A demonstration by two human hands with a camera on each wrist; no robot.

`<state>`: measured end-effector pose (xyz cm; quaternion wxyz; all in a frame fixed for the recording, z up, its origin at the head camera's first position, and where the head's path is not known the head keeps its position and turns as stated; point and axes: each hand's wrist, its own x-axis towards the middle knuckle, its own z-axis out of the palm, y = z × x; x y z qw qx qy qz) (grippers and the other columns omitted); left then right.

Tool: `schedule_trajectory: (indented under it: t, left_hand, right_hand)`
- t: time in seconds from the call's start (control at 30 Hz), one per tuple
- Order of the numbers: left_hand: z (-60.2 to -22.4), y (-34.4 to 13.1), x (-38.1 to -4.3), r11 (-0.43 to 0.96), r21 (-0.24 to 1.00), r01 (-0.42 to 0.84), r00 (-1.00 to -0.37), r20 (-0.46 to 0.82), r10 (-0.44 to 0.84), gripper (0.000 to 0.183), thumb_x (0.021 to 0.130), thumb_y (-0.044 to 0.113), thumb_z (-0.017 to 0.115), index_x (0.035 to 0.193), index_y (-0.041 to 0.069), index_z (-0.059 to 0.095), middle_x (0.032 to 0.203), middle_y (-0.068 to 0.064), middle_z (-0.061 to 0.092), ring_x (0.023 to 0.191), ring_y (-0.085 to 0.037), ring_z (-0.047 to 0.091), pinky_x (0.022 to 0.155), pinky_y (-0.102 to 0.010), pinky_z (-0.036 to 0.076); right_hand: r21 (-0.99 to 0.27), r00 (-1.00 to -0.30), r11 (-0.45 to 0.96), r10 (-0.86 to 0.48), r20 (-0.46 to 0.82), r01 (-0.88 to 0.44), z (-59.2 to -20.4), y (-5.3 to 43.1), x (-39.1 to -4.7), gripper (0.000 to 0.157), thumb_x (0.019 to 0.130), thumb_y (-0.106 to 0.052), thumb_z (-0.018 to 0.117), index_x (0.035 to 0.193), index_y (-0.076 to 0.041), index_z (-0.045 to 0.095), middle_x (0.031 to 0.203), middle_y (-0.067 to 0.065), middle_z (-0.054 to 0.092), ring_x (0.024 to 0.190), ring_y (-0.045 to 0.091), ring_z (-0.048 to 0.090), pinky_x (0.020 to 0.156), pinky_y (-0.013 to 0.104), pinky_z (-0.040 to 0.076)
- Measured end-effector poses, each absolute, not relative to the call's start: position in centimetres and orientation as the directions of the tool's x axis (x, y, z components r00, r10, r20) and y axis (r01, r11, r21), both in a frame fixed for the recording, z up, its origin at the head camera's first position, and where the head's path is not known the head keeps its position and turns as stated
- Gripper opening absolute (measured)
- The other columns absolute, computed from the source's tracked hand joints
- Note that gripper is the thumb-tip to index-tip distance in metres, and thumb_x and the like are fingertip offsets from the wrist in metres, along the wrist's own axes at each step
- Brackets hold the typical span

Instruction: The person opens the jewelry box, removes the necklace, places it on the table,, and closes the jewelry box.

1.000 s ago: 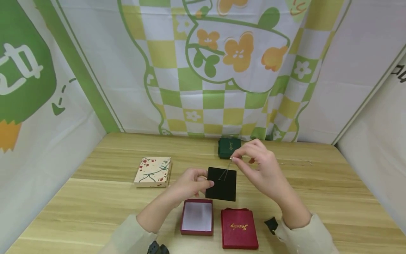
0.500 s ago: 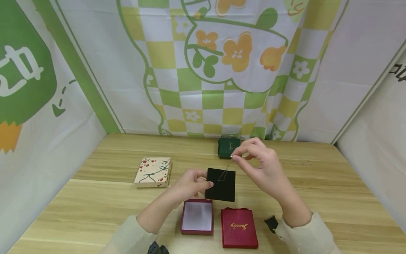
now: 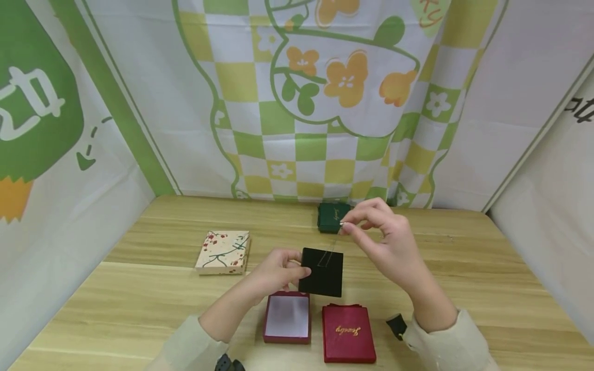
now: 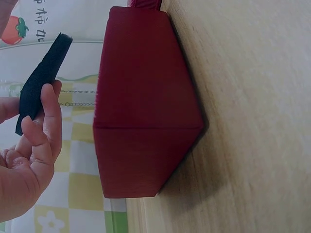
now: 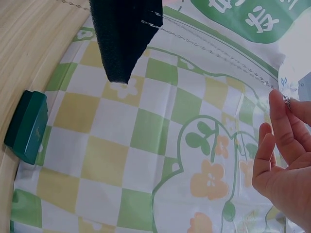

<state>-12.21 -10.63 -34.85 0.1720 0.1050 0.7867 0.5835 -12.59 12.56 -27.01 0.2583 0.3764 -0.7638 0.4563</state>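
Note:
My left hand (image 3: 274, 273) pinches a square black jewelry-box insert pad (image 3: 327, 283) by its left edge, thumb on its face. In the left wrist view the pad (image 4: 41, 80) is seen nearly edge-on between the fingers. A thin silver chain necklace (image 5: 204, 47) runs from the pad up to my right hand (image 3: 385, 239). That hand pinches the gathered end of the chain between thumb and forefinger, above and to the right of the pad. More chain hangs on the pad's other side in the left wrist view. How it is fixed to the pad cannot be told.
Below the pad stand an uncovered red box (image 3: 286, 315) with a white inside and a red lid (image 3: 349, 335) with gold lettering. A cream floral box (image 3: 225, 252) lies to the left, a green box (image 3: 330, 217) at the back. A printed curtain (image 3: 311, 170) hangs behind the table.
My right hand has moved slightly up and to the right with the chain end. The chain's strands on the pad look closer to parallel. The left hand and pad have barely shifted.

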Motion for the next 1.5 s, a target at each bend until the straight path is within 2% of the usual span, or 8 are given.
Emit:
schedule_trajectory:
  t: [0.23, 0.43, 0.67, 0.87, 1.03, 1.17, 1.3, 1.5]
  left_hand:
    - [-35.0, -10.7, -12.2, 0.304, 0.952, -0.038, -0.919, -0.152, 0.363, 0.014, 0.093, 0.015, 0.064, 0.089, 0.004, 0.056, 0.062, 0.005, 0.06, 0.067, -0.013, 0.057, 0.058, -0.025, 0.046]
    - [-35.1, -10.7, -12.2, 0.299, 0.953, -0.039, -0.919, -0.152, 0.364, 0.015, 0.093, 0.014, 0.064, 0.085, 0.007, 0.053, 0.061, 0.006, 0.061, 0.066, -0.013, 0.058, 0.057, -0.025, 0.045]
    - [-35.2, -10.8, -12.3, 0.297, 0.954, -0.049, -0.919, -0.159, 0.361, 0.015, 0.093, 0.014, 0.064, 0.087, 0.006, 0.053, 0.063, 0.006, 0.062, 0.065, -0.012, 0.057, 0.057, -0.024, 0.044]
    - [-35.5, -10.9, -12.5, 0.299, 0.953, -0.054, -0.917, -0.166, 0.364, 0.016, 0.093, 0.015, 0.063, 0.094, 0.003, 0.053, 0.067, 0.006, 0.063, 0.065, -0.01, 0.056, 0.058, -0.025, 0.045]
    - [-35.5, -11.0, -12.6, 0.306, 0.951, -0.053, -0.921, -0.165, 0.354, 0.019, 0.093, 0.016, 0.064, 0.099, 0.0, 0.056, 0.069, 0.005, 0.064, 0.066, -0.011, 0.057, 0.059, -0.025, 0.046]
    - [-35.5, -11.1, -12.6, 0.31, 0.949, -0.062, -0.924, -0.172, 0.342, 0.025, 0.093, 0.016, 0.064, 0.108, -0.003, 0.057, 0.073, 0.003, 0.066, 0.067, -0.011, 0.057, 0.06, -0.026, 0.046]
    - [-35.5, -11.2, -12.6, 0.32, 0.945, -0.064, -0.927, -0.176, 0.333, 0.032, 0.093, 0.016, 0.064, 0.114, -0.005, 0.056, 0.082, -0.003, 0.071, 0.069, -0.012, 0.058, 0.06, -0.026, 0.046]
    - [-35.4, -11.3, -12.5, 0.34, 0.938, -0.071, -0.931, -0.185, 0.314, 0.041, 0.093, 0.017, 0.065, 0.124, -0.008, 0.055, 0.098, -0.014, 0.074, 0.073, -0.013, 0.059, 0.061, -0.026, 0.047]
  right_hand:
    - [-0.539, -0.583, 0.222, -0.323, 0.746, -0.813, -27.0, 12.6, -12.6, 0.013, 0.085, 0.012, 0.068, 0.09, 0.0, 0.071, 0.089, 0.008, 0.066, 0.092, 0.006, 0.058, 0.075, 0.019, 0.055]
    - [-0.528, -0.566, 0.202, -0.309, 0.765, -0.825, -26.8, 12.6, -12.7, 0.016, 0.084, 0.015, 0.067, 0.09, 0.002, 0.07, 0.09, 0.013, 0.066, 0.092, 0.006, 0.059, 0.074, 0.019, 0.056]
    - [-0.53, -0.558, 0.174, -0.283, 0.78, -0.83, -26.3, 12.6, -12.6, 0.017, 0.083, 0.018, 0.065, 0.09, 0.003, 0.069, 0.09, 0.013, 0.066, 0.089, 0.003, 0.063, 0.075, 0.018, 0.056]
    - [-0.515, -0.533, 0.142, -0.27, 0.802, -0.845, -26.0, 12.6, -12.8, 0.008, 0.085, 0.015, 0.064, 0.091, 0.009, 0.067, 0.091, 0.009, 0.065, 0.086, 0.002, 0.066, 0.078, 0.017, 0.056]
    - [-0.513, -0.536, 0.155, -0.253, 0.805, -0.844, -25.5, 12.7, -13.0, 0.009, 0.085, 0.014, 0.065, 0.091, 0.008, 0.067, 0.089, 0.005, 0.065, 0.087, 0.003, 0.064, 0.078, 0.018, 0.056]
    - [-0.521, -0.55, 0.175, -0.241, 0.8, -0.835, -25.0, 12.8, -13.0, 0.009, 0.085, 0.014, 0.065, 0.09, 0.007, 0.067, 0.088, 0.01, 0.065, 0.089, 0.006, 0.063, 0.078, 0.019, 0.056]
    - [-0.528, -0.555, 0.171, -0.227, 0.801, -0.832, -24.7, 12.8, -12.9, 0.011, 0.085, 0.016, 0.065, 0.09, 0.007, 0.067, 0.089, 0.015, 0.064, 0.086, 0.006, 0.065, 0.077, 0.019, 0.056]
    - [-0.529, -0.552, 0.156, -0.2, 0.81, -0.834, -24.5, 12.8, -12.8, 0.012, 0.085, 0.017, 0.064, 0.09, 0.008, 0.067, 0.089, 0.014, 0.064, 0.084, 0.007, 0.066, 0.077, 0.017, 0.055]
